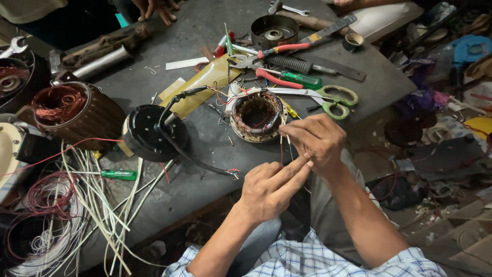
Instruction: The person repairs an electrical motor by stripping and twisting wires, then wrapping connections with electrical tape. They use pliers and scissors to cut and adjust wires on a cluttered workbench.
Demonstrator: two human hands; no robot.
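Note:
A round motor stator (256, 116) with copper windings lies on the dark workbench (154, 77). Thin wire leads (283, 137) run from it toward me. My right hand (319, 139) pinches those leads between thumb and fingertips, just right of the stator. My left hand (270, 187) sits below it near the bench edge, its extended fingers touching the right hand and the lower ends of the wires.
Green-handled scissors (333, 100), red-handled pliers (266, 61), a green screwdriver (300, 78) and a metal cup (274, 31) lie behind the stator. A black motor cover (148, 133) with a cable, a larger wound stator (77, 115) and wire bundles (77, 210) sit left. Another person's hand (156, 7) rests at the far edge.

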